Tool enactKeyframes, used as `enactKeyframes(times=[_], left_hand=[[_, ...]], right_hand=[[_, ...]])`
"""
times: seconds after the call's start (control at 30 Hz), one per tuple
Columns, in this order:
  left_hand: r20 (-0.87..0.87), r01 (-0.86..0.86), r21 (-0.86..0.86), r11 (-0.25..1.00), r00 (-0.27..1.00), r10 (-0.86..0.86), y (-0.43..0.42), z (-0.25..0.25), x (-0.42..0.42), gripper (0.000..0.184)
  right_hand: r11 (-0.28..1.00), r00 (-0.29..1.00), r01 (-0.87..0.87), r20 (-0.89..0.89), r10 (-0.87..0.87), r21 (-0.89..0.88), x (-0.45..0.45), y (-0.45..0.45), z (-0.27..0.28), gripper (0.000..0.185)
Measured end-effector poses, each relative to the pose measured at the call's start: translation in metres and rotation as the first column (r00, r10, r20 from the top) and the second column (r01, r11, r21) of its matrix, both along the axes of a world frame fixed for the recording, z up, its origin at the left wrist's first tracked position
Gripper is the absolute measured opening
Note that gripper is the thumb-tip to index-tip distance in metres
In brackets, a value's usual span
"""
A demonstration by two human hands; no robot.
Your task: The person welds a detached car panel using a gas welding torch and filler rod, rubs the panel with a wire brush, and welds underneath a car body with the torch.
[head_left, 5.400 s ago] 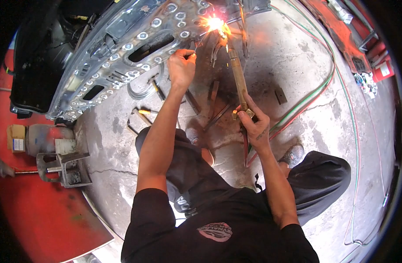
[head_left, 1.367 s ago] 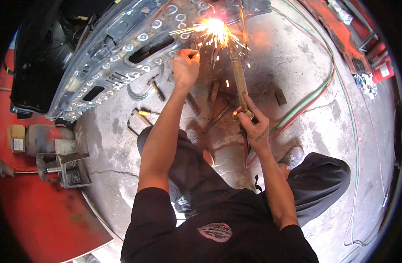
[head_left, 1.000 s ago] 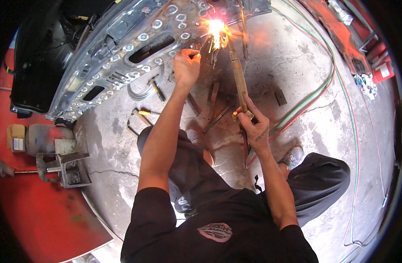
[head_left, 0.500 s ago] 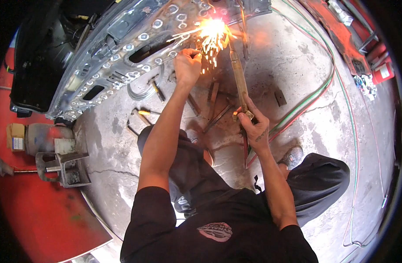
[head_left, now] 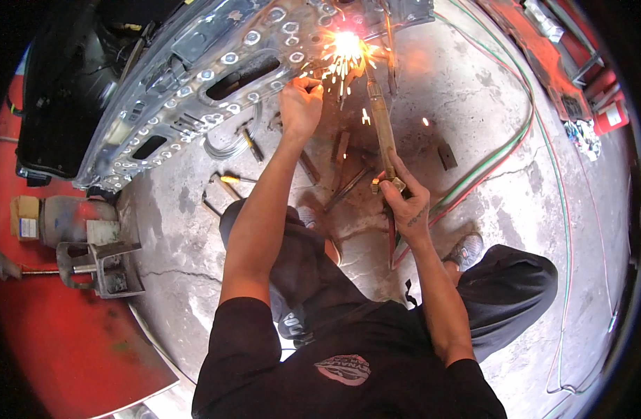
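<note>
My right hand (head_left: 406, 199) is wrapped round the valve end of a brass torch (head_left: 381, 126). The torch points up at a metal panel (head_left: 226, 59) with many round weld marks and oblong holes. At the panel's edge, beyond the torch tip, a bright glow (head_left: 348, 45) throws sparks downward and hides the spot beneath it. My left hand (head_left: 301, 105) is closed in a pinch just below the panel, left of the glow. A thin rod shows at these fingers in the earliest view; now the sparks and glare make it hard to make out.
Red and green hoses (head_left: 502, 150) curve across the concrete floor on the right. Coiled wire (head_left: 223, 143), a yellow-handled tool (head_left: 237, 179) and metal bars (head_left: 348, 187) lie below the panel. A metal vise-like block (head_left: 100, 269) stands by a red surface (head_left: 76, 342) at left.
My left hand has moved slightly right and down since the earliest frame. The spray of sparks has varied in size, with some now falling near the torch. My right hand and the torch have hardly moved.
</note>
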State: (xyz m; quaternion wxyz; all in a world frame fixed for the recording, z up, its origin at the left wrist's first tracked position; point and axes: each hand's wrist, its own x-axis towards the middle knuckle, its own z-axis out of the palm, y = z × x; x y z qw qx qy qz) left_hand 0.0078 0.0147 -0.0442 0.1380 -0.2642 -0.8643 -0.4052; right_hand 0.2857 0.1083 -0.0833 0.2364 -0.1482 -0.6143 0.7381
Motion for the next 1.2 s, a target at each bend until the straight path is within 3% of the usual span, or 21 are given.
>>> enactKeyframes(times=[0.33, 0.53, 0.63, 0.73, 0.83, 1.2], left_hand=[[0.061, -0.041, 0.038, 0.998, 0.997, 0.039, 0.004, 0.007, 0.007, 0.015], [0.090, -0.042, 0.042, 0.998, 0.995, 0.038, 0.004, 0.005, 0.005, 0.016], [0.086, -0.017, 0.087, 0.996, 0.996, 0.009, 0.004, 0.003, 0.005, 0.015], [0.058, -0.014, 0.032, 0.999, 0.998, 0.012, 0.003, 0.003, 0.003, 0.020], [-0.003, -0.011, 0.022, 1.000, 1.000, 0.011, 0.003, -0.003, -0.002, 0.019], [0.008, -0.019, 0.011, 1.000, 1.000, 0.019, 0.004, -0.001, -0.001, 0.019]], right_hand=[[0.994, 0.999, 0.033, 0.019, -0.035, 0.101, 0.000, 0.002, -0.006, 0.051], [1.000, 1.000, -0.006, 0.006, 0.006, -0.030, 0.000, 0.001, -0.005, 0.050], [0.998, 1.000, -0.002, 0.022, 0.001, 0.059, 0.001, 0.002, 0.002, 0.050], [1.000, 1.000, -0.001, 0.001, 0.001, 0.024, 0.001, 0.001, 0.001, 0.051], [0.994, 0.998, -0.046, 0.043, 0.050, -0.103, 0.001, 0.002, -0.003, 0.051], [1.000, 1.000, 0.003, 0.018, -0.003, 0.004, 0.000, 0.001, 0.004, 0.049]])
